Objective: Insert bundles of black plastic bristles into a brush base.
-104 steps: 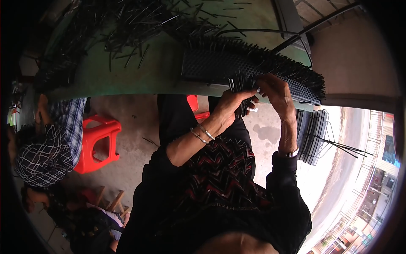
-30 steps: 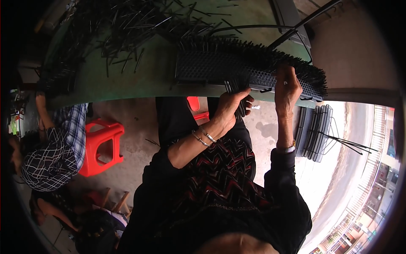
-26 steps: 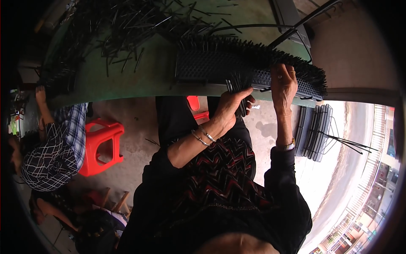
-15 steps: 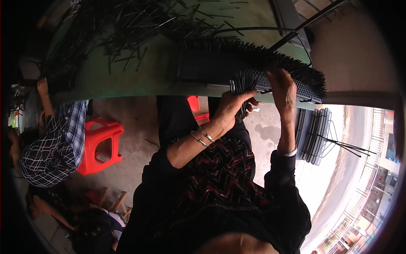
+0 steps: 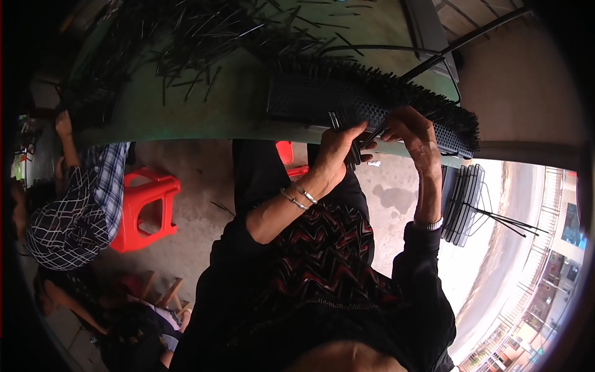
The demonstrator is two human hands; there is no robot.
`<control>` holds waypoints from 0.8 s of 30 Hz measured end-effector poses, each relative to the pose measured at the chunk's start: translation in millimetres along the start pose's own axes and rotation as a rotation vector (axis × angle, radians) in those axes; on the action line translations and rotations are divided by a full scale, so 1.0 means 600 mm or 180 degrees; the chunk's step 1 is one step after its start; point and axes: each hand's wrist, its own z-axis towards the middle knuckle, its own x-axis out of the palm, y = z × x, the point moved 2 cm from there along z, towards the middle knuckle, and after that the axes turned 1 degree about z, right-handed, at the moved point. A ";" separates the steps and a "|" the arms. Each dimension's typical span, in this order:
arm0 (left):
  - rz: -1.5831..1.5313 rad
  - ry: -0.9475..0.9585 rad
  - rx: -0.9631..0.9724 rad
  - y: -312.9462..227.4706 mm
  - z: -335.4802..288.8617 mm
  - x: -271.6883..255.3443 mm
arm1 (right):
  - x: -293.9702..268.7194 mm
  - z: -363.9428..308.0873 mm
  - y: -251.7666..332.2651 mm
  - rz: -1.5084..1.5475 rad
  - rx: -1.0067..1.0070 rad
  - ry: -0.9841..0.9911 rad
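My left hand (image 5: 339, 149) is closed around a bundle of thin black sticks (image 5: 343, 121), just off the table's near edge. My right hand (image 5: 412, 131) is bent at the wrist with its fingers pinched. Between the two hands runs one thin black stick (image 5: 374, 134), its end at my right fingertips. Behind both hands, a long black perforated block (image 5: 310, 102) lies along the table edge. Dense black bristle-like sticks (image 5: 396, 84) stand out of its far side. My right hand hides part of the block.
Loose black sticks (image 5: 192, 43) are heaped on the green table (image 5: 186, 118). A thin black frame (image 5: 434, 57) rises behind the block. A red stool (image 5: 149, 211) and a co-worker (image 5: 74, 223) are at left. Black racks (image 5: 462, 204) stand at right.
My right hand has drawn back from the perforated block toward the bundle, and its fingertips now meet a stick there. My left hand keeps its grip on the bundle.
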 end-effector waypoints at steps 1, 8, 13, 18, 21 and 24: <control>-0.0159 -0.0081 0.0029 0.000 0.006 -0.006 | -0.001 0.000 0.004 0.0393 0.0277 -0.0401; -0.0504 0.0189 -0.0070 0.014 0.017 0.007 | 0.008 0.030 -0.007 -0.1376 -0.0740 -0.2066; -0.0734 -0.0032 -0.0226 0.034 0.023 0.001 | 0.018 0.057 -0.031 -0.1858 -0.0807 -0.2069; -0.0860 -0.0283 -0.0198 0.036 0.015 0.001 | 0.022 0.071 -0.026 -0.2056 -0.0922 -0.1794; -0.0864 -0.0391 -0.0098 0.038 0.014 -0.005 | 0.030 0.079 -0.020 -0.2404 -0.0953 -0.1693; -0.0547 -0.0229 -0.0096 0.036 0.016 -0.009 | 0.024 0.089 -0.011 -0.2704 -0.0943 -0.1651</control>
